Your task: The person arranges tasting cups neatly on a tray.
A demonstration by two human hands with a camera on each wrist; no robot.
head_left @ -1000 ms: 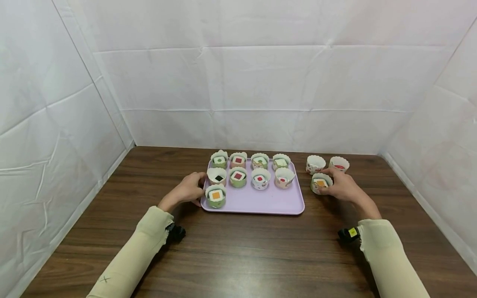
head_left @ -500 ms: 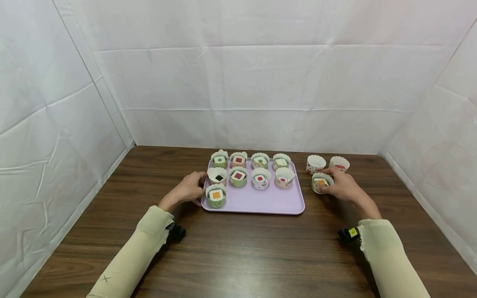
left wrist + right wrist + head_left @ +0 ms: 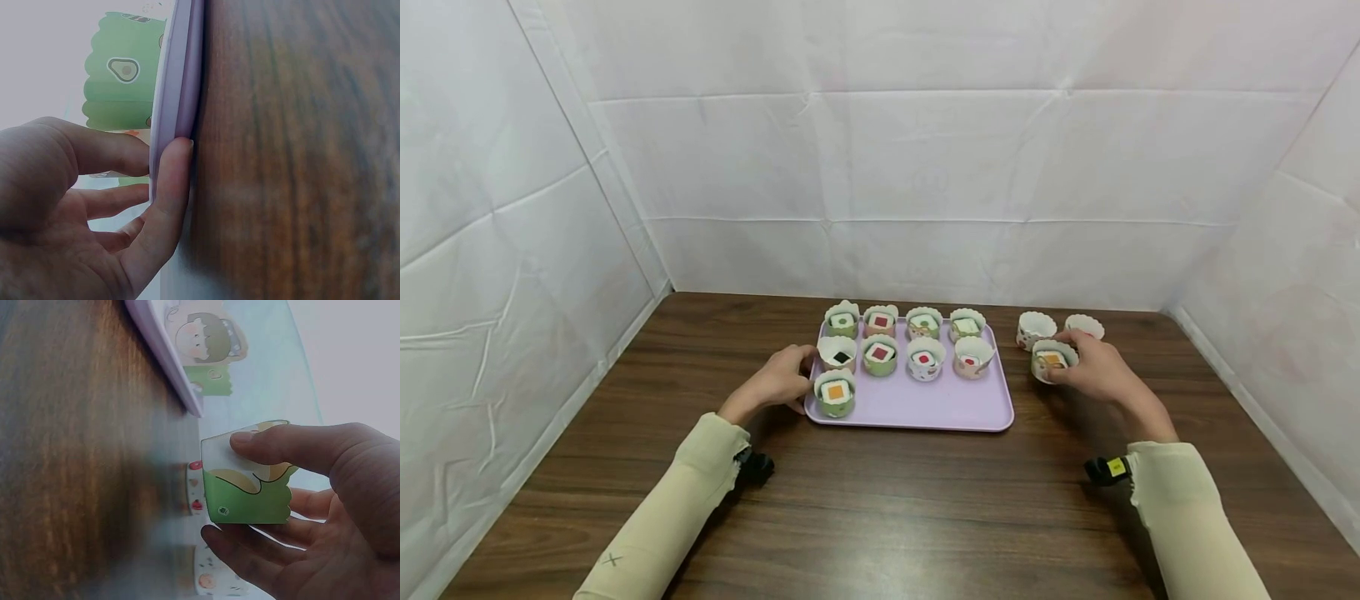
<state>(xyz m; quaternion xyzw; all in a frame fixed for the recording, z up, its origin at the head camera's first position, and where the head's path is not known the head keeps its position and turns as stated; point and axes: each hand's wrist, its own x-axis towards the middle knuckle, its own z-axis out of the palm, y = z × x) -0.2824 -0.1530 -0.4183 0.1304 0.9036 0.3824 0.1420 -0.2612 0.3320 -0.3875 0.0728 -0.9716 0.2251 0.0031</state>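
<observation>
My left hand [image 3: 778, 379] grips the left rim of a lilac tray [image 3: 910, 417], fingers on both sides of the rim in the left wrist view. Scalloped paper cups stand on the tray in rows, each with a small block inside. Nearest that hand is a green cup [image 3: 835, 406] with an orange-topped white block. My right hand [image 3: 1093, 367], right of the tray, pinches another green paper cup [image 3: 250, 506] between thumb and fingers. An orange-topped white block [image 3: 1052, 359] sits inside this cup, which is upright and close over the table.
Behind the right hand stand two more paper cups, a white one [image 3: 1034, 332] and another [image 3: 1085, 326] partly hidden by the hand. The brown wooden table [image 3: 880, 508] is bordered by white cloth walls [image 3: 925, 167] at the back and sides.
My right hand has shifted slightly to the right and upward with the green paper cup in its grip. The left hand and the tray have stayed in place.
</observation>
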